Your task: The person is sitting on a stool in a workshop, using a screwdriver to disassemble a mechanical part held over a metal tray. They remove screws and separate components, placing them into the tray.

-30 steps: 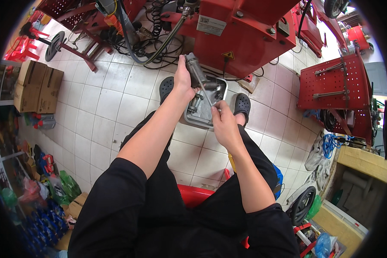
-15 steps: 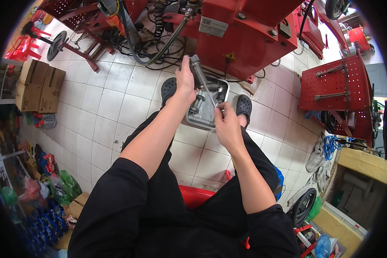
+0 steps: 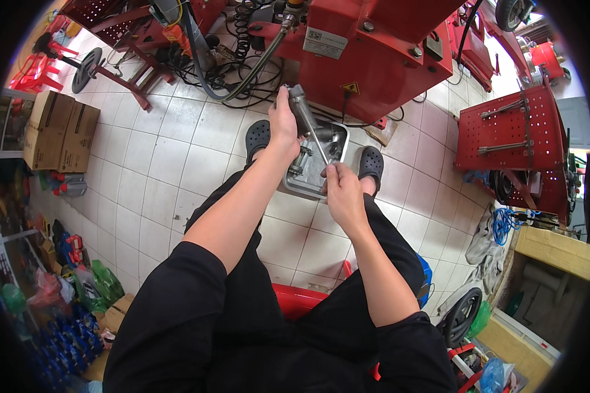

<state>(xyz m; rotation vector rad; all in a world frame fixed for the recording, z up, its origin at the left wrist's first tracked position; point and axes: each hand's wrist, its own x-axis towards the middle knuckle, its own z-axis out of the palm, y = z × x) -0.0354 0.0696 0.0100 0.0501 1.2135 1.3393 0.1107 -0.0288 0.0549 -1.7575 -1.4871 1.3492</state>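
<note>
The left hand (image 3: 284, 126) is gripping a grey metal cylinder (image 3: 300, 105) above the near-rectangular metal tray (image 3: 301, 189) on the tiled floor. The cylinder's long axis is slanting, one end pointing up-left toward the red machine (image 3: 354, 82), the other down-right over the tray. The right hand (image 3: 344, 190) is pinching a thin metal rod (image 3: 320, 147) between thumb and fingers; the rod is slanting up-left, roughly following the cylinder's axis. Whether its far end is touching the cylinder is unclear.
</note>
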